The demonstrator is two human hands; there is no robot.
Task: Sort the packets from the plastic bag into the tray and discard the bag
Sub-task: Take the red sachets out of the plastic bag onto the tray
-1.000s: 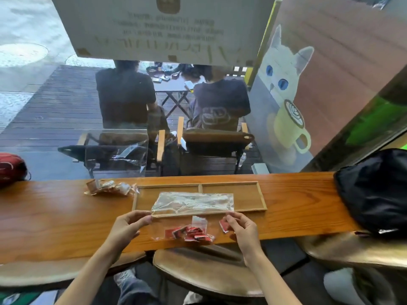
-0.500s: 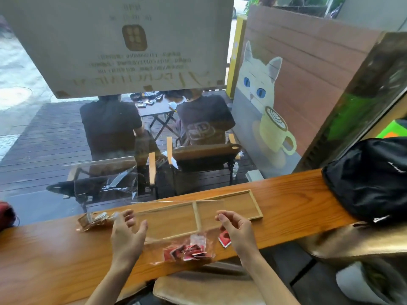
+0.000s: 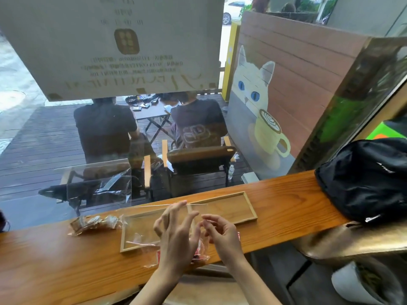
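A clear plastic bag [image 3: 141,223] is held up above the left half of the wooden two-compartment tray [image 3: 248,209]. My left hand [image 3: 176,236] grips the film with its fingers spread, the fingertips at the bag's top edge. Close beside it, my right hand [image 3: 222,235] pinches the bag's right side. Red packets [image 3: 199,255] lie in a small heap on the counter, between the tray's near rim and the counter's edge. My hands and the film partly hide them. Both tray compartments look bare.
A second crumpled bag of brownish packets [image 3: 94,223] lies on the wooden counter [image 3: 55,260] left of the tray. A black backpack [image 3: 363,181] sits at the right end. A window rises directly behind the counter, and stool seats stand below its near edge.
My hands have come together from the bag's two ends, and the bag has been lifted upright over the tray. The view has tilted and shifted to the right.
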